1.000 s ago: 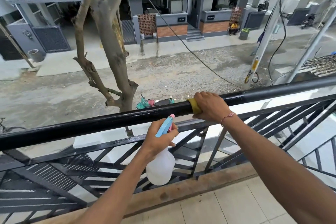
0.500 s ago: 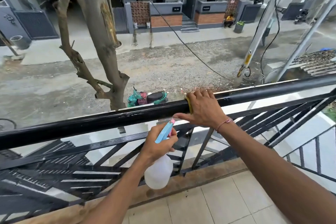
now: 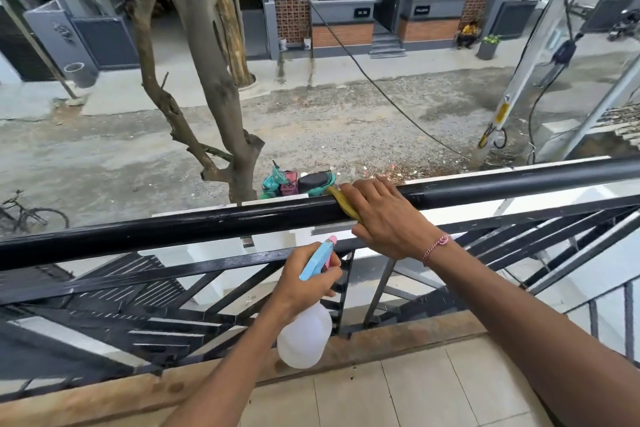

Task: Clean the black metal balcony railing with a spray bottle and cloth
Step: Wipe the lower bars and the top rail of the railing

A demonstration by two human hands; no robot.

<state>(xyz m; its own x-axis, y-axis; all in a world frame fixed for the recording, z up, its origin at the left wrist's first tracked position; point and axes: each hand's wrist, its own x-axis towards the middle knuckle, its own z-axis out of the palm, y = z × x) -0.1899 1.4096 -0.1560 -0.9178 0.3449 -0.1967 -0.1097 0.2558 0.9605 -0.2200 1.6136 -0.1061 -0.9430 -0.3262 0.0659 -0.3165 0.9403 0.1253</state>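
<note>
Right hand draped over the black top rail, palm pressing a soft, limp yellow cloth flat against it, fingers fairly straight; just below the rail, left hand curled round the neck of a light, near-empty-looking spray bottle, best held there, nozzle toward the rail

- a bare tree trunk is seen rising from the gravel street.
- a bicycle is parked at the left edge.
- a green scooter is parked beside the trunk.
- a utility pole is leaned at right.
- beige floor tiles are laid underfoot.
</note>
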